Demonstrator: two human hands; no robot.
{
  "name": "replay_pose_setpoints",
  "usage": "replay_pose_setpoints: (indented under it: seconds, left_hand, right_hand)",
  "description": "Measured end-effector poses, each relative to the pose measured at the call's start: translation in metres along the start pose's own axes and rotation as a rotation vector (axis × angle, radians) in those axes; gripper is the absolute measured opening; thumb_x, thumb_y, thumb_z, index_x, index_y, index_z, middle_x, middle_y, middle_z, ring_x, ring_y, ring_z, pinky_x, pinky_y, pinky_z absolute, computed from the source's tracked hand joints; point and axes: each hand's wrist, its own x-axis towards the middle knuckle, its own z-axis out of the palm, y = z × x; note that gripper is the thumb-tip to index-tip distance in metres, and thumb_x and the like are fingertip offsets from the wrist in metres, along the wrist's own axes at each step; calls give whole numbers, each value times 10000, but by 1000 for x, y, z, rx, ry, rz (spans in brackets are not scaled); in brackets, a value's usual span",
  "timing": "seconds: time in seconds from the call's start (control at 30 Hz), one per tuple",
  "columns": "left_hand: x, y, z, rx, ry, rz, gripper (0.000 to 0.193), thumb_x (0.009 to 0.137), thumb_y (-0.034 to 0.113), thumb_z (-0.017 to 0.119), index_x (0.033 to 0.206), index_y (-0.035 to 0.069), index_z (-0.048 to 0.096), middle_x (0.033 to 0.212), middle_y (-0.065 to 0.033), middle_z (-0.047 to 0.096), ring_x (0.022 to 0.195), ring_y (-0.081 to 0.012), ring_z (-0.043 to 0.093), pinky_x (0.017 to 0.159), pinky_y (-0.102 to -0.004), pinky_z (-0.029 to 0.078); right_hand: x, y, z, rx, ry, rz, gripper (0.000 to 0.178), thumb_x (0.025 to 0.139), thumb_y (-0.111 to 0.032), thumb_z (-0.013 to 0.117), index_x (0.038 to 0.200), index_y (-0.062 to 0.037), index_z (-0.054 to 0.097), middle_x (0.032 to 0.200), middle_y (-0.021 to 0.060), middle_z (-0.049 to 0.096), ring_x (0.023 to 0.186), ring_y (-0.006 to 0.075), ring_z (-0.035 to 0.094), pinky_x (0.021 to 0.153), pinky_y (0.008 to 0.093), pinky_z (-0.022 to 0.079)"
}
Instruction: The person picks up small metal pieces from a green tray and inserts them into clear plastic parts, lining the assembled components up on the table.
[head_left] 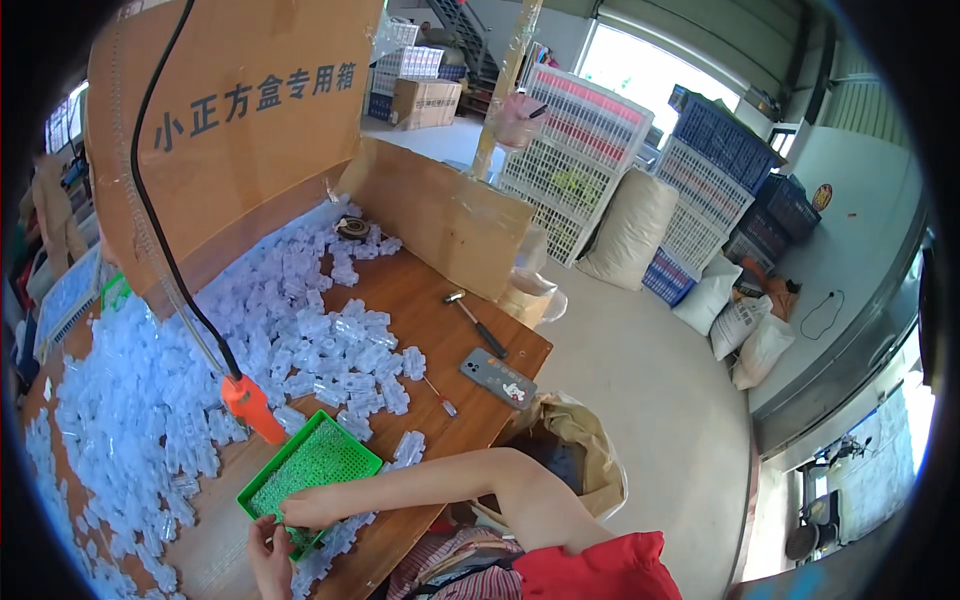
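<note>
A green plastic basket full of small, clear greenish pieces lies at the table's near edge. Over its near left corner is my right hand, its fingers bent down together at the pieces; the fingertips are hidden. My left hand is just below that corner, close to the right one, with fingers curled in. Whatever lies between its fingertips is too small to make out. Clear plastic parts lie along the basket's near side, partly under my right forearm.
Clear bluish plastic parts heap across the wooden table. An orange tool hangs on a black cord above the basket. Rightward lie a hammer, a phone and a small screwdriver. Cardboard stands behind; an open sack is beside the table.
</note>
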Motion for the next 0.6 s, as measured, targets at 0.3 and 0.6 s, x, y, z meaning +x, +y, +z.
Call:
replay_pose_setpoints:
  seconds: [0.3, 0.6]
  left_hand:
    - [-41, 33, -16, -154, 33, -135, 237, 931, 136, 615, 1150, 65, 561, 981, -28, 623, 822, -114, 615, 683, -248, 528]
    - [-58, 73, 8, -553, 19, -269, 360, 920, 177, 653, 1223, 18, 541, 1099, -76, 607, 988, -189, 623, 864, -330, 543]
  right_hand:
    - [18, -15, -7, 155, -97, -83, 36, 568, 9, 616, 597, 30, 624, 605, 230, 578, 561, 324, 599, 523, 440, 467]
    - [1, -4, -9, 94, -7, 63, 74, 641, -5, 617, 703, 15, 653, 793, 234, 615, 811, 409, 604, 729, 485, 487]
